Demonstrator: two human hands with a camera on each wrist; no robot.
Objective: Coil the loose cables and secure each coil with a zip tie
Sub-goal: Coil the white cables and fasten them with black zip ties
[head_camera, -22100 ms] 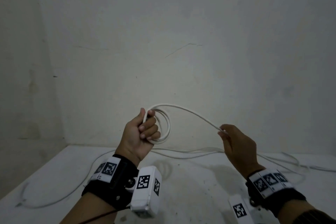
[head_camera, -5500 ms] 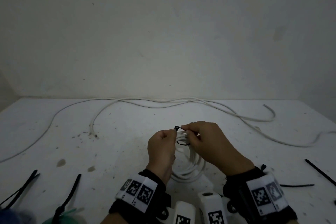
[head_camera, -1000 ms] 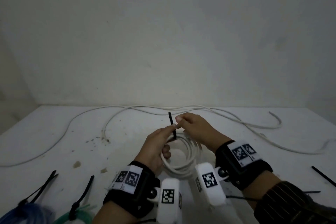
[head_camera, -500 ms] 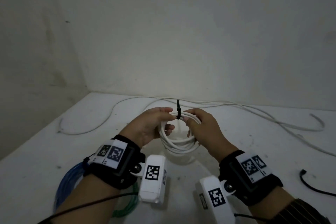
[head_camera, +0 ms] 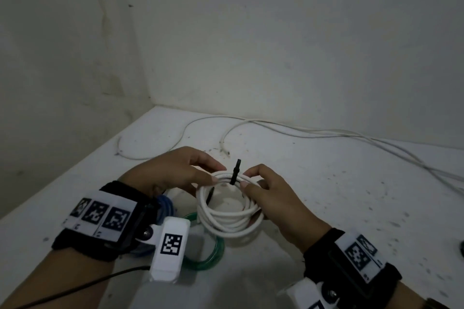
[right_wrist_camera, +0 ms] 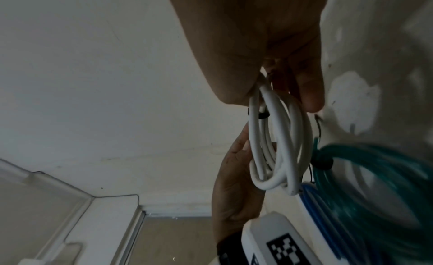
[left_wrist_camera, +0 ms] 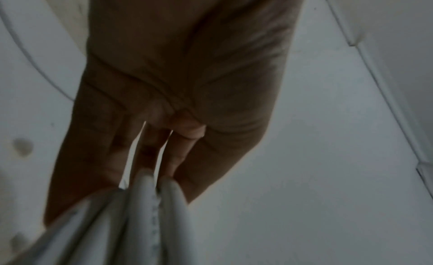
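Observation:
A white cable coil hangs between both hands above the white table. A black zip tie wraps the coil's top, its tail pointing up. My left hand pinches the coil just left of the tie with thumb and fingers. My right hand grips the coil's right side, its fingers curled round the strands. In the right wrist view the coil hangs from my right hand, and the tie shows as a dark band. The left wrist view shows the coil's strands at my fingertips.
A green coil and a blue coil lie on the table under my left wrist. Loose white cables trail along the back wall. The wall corner closes the left side. A small black object sits at the right edge.
Both hands have carried the white coil left, to above the green and blue coils. My right hand let go of the tie's tail and now holds the coil.

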